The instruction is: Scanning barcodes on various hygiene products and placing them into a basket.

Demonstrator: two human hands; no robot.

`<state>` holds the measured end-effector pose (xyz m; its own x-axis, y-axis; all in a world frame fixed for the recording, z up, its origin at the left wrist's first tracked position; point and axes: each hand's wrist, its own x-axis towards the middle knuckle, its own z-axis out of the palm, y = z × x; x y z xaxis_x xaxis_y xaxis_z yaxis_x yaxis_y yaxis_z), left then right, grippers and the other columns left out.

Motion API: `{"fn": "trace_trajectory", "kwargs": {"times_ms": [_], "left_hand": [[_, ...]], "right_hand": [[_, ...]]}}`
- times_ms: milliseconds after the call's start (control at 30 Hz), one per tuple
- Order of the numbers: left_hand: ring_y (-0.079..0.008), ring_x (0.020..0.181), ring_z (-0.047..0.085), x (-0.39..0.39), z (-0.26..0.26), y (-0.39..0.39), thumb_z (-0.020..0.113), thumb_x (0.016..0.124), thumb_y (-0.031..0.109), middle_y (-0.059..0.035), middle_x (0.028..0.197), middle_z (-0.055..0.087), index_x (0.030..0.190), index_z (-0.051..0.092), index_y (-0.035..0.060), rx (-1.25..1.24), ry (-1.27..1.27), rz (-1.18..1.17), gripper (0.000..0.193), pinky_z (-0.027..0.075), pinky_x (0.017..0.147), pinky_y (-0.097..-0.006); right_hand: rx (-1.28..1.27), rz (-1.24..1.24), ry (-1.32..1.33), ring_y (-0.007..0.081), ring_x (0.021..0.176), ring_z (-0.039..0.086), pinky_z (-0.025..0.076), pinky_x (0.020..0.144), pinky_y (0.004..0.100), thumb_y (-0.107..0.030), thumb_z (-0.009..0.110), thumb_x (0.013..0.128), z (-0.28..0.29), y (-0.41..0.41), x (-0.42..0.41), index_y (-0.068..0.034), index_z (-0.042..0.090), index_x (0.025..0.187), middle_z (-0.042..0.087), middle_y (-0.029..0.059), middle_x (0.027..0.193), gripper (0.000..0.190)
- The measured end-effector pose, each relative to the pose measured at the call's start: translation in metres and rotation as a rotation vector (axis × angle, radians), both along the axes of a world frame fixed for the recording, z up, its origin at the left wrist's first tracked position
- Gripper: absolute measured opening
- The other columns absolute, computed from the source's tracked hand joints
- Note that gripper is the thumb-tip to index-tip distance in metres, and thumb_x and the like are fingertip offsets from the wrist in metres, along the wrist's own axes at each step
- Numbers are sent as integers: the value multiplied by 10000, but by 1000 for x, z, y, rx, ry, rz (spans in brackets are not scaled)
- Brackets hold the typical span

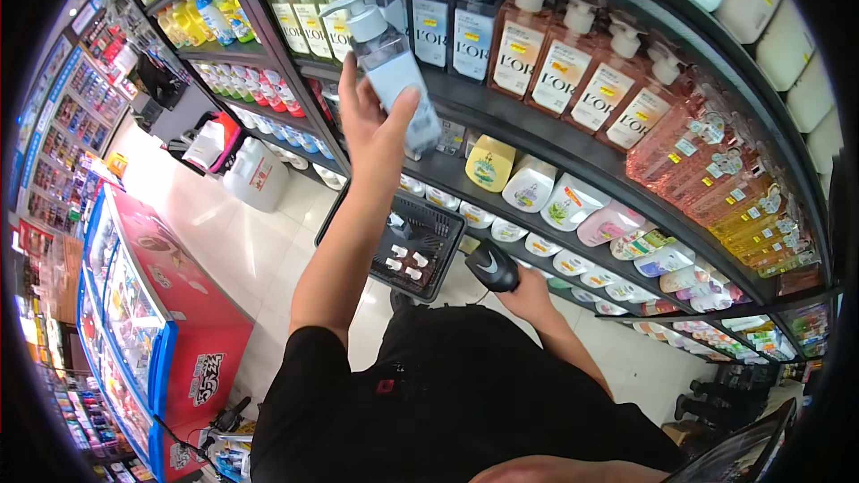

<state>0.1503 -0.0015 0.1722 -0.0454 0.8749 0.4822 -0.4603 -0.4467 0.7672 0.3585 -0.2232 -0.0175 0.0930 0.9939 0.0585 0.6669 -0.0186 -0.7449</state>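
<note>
My left hand grips a clear pump bottle with a white pump head and a pale label, tilted in front of the upper shelf. Behind it stand rows of similar pump bottles in green, blue and pinkish-brown, such as the blue bottle and the brown bottle. Lower down, my right hand holds a black handheld barcode scanner beside the lower shelves. Between my arms sits a black plastic shopping basket with several white-pump bottles inside.
Packed black shelving curves along the front and right, with shampoo bottles on the lower tiers. A pink chest freezer with blue edging stands at left. A white jerrycan rests on the tiled floor. Bicycle handlebars show at lower left.
</note>
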Motion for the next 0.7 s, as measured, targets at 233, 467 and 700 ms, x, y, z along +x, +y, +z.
{"fn": "trace_trajectory", "kwargs": {"times_ms": [233,467,700], "left_hand": [[-252,1203,528,61,-14,63,861,729,121,-197,1348,478,1492,274,-15,144,406,510,972,427,1019,-353],[-436,1337,360,57,-18,85,880,679,213,-244,1444,399,1419,426,37,499,749,899,886,306,1100,-518],[-493,1384,267,36,-35,118,840,739,184,-278,1530,284,1427,404,47,659,791,910,826,236,1113,-601]], "right_hand": [[-437,-245,17,431,952,667,527,809,487,-419,730,747,-192,-106,80,-36,680,1087,701,250,948,515],[-814,186,-599,322,956,698,564,794,420,-372,612,916,-393,-222,144,-140,693,1096,724,137,1010,304],[-769,64,-515,311,931,703,566,792,417,-351,604,925,-361,-214,115,-149,692,1083,726,133,991,271]]}}
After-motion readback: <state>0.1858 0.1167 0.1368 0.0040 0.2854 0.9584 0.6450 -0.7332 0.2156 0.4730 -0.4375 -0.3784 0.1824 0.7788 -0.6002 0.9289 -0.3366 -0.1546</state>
